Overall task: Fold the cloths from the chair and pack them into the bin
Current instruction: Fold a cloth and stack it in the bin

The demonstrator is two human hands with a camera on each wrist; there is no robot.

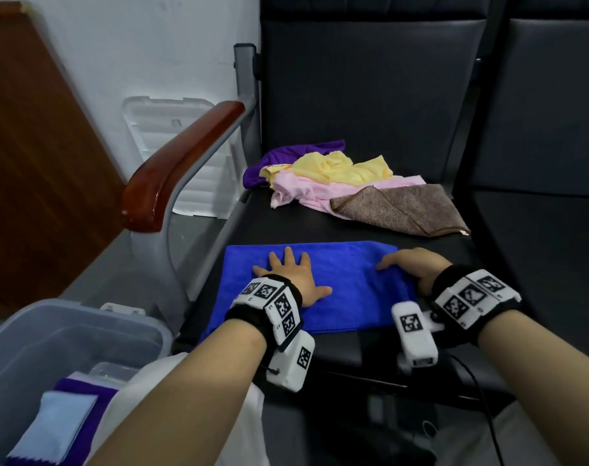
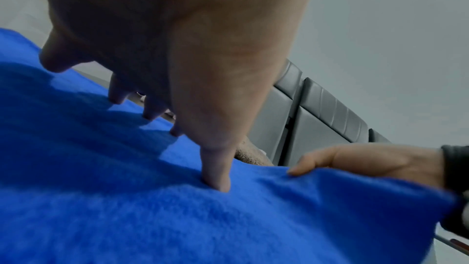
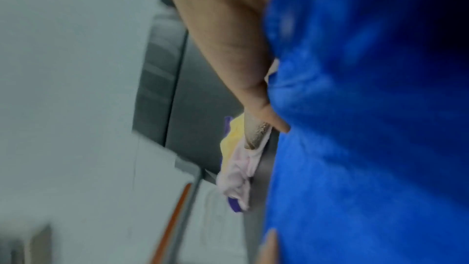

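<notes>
A blue cloth (image 1: 347, 290) (image 2: 152, 208) (image 3: 368, 127) lies folded in a flat rectangle on the front of the black chair seat (image 1: 306, 227). My left hand (image 1: 293, 274) (image 2: 177, 67) presses flat on its left half with the fingers spread. At the cloth's right edge my right hand (image 1: 411, 267) (image 2: 368, 160) (image 3: 228, 37) grips it, thumb on top and the edge lifted a little. Behind them on the seat lies a loose pile: purple (image 1: 296, 156), yellow (image 1: 340, 168), pink (image 1: 306, 191) and brown (image 1: 400, 208) cloths. The grey bin (image 1: 84, 314) stands at lower left.
The bin holds a folded light-blue cloth (image 1: 57, 428) on a purple one (image 1: 94, 395). A wooden armrest (image 1: 185, 163) runs along the seat's left side between the chair and the bin. A white lid (image 1: 172, 129) leans on the wall behind it.
</notes>
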